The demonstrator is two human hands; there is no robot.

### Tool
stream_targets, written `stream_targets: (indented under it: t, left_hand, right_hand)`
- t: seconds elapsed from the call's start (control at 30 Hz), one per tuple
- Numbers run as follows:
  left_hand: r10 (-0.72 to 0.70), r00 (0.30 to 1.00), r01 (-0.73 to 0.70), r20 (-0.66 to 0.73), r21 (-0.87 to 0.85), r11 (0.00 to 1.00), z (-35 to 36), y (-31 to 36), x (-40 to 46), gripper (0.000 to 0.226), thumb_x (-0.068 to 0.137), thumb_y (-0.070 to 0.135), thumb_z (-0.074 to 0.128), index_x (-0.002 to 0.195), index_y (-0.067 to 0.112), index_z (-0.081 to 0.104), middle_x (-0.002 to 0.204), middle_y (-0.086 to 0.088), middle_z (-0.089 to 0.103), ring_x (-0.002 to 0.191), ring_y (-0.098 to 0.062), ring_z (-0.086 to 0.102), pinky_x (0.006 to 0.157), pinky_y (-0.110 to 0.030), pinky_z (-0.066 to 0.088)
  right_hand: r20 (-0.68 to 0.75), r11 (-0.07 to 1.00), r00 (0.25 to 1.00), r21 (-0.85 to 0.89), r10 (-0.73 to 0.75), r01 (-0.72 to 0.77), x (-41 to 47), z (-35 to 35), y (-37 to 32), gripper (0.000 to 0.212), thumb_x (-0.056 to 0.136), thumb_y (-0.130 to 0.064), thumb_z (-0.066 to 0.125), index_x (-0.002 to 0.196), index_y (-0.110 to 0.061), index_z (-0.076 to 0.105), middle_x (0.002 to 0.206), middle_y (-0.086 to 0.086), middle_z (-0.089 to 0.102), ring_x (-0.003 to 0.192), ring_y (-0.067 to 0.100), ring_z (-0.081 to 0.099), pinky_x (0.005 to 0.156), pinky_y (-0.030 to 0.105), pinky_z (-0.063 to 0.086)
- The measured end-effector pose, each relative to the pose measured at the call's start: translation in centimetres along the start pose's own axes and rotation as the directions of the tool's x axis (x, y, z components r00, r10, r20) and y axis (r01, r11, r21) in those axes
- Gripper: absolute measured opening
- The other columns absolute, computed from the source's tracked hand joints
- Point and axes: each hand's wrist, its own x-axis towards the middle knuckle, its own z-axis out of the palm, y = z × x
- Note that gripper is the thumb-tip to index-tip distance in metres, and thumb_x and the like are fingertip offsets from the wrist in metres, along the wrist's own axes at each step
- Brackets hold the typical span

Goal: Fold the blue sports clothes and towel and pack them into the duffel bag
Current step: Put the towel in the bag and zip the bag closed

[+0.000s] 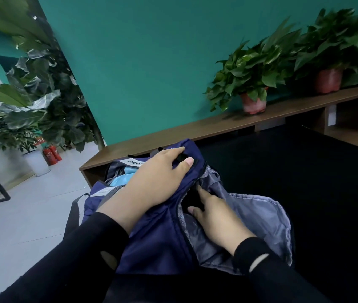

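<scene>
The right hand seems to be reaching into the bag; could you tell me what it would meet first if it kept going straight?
The right hand points into the bag; its fingertips would likely meet the dark inside first, though depth is unclear.

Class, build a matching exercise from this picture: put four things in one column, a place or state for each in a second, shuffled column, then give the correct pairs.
Things
1. left hand
2. right hand
3. light blue cloth
4. potted plants

Places or states
A. on the wooden shelf
B. gripping the duffel bag at its top edge
C. tucked inside the bag, partly visible
D. fingers reaching into the grey-lined opening

Pairs: 1-B, 2-D, 3-C, 4-A
</scene>
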Motion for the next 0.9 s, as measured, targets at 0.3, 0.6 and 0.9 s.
stream_targets:
  t: [0.3, 0.6, 0.9]
  left_hand:
    - [-0.177, 0.759, -0.032, -0.627, -0.308, 0.951, -2.1, -5.0, -4.7, 0.035, 0.105, 0.041, 0.04, 0.103, 0.02, 0.069, 0.096, 0.011, 0.071, 0.095, -0.014, 0.062, 0.087, -0.035, 0.048]
    - [-0.666, 0.71, 0.443, -0.228, -0.591, 0.674, 0.3, -25.7, -7.2, 0.055, 0.102, 0.049, 0.049, 0.146, 0.017, 0.048, 0.144, -0.009, 0.055, 0.131, -0.028, 0.052, 0.106, -0.035, 0.037]
    - [-0.417, 0.909, 0.417, -0.003, -0.025, 0.909, 3.7, -24.6, -9.7, 0.043, 0.093, 0.071, 0.038, 0.11, 0.033, 0.051, 0.123, 0.011, 0.066, 0.118, -0.016, 0.06, 0.103, -0.041, 0.041]
  right_hand:
    - [-0.571, 0.968, 0.815, 0.141, -0.092, 0.209, -3.2, -6.4, -3.1, 0.02, 0.101, -0.027, 0.052, 0.102, -0.028, 0.073, 0.092, -0.015, 0.069, 0.09, 0.004, 0.064, 0.082, 0.03, 0.053]
    - [-0.046, 0.862, 0.918, -0.364, -0.395, 0.352, -1.1, -3.7, -11.8, 0.055, 0.098, -0.059, 0.038, 0.148, -0.035, 0.044, 0.154, -0.021, 0.039, 0.145, 0.001, 0.03, 0.125, 0.036, 0.017]
    - [0.006, 0.792, 0.955, -0.557, -0.297, 0.249, 1.6, -4.0, -12.6, 0.062, 0.093, -0.064, 0.031, 0.09, -0.022, 0.076, 0.117, -0.02, 0.069, 0.12, 0.007, 0.057, 0.106, 0.035, 0.042]
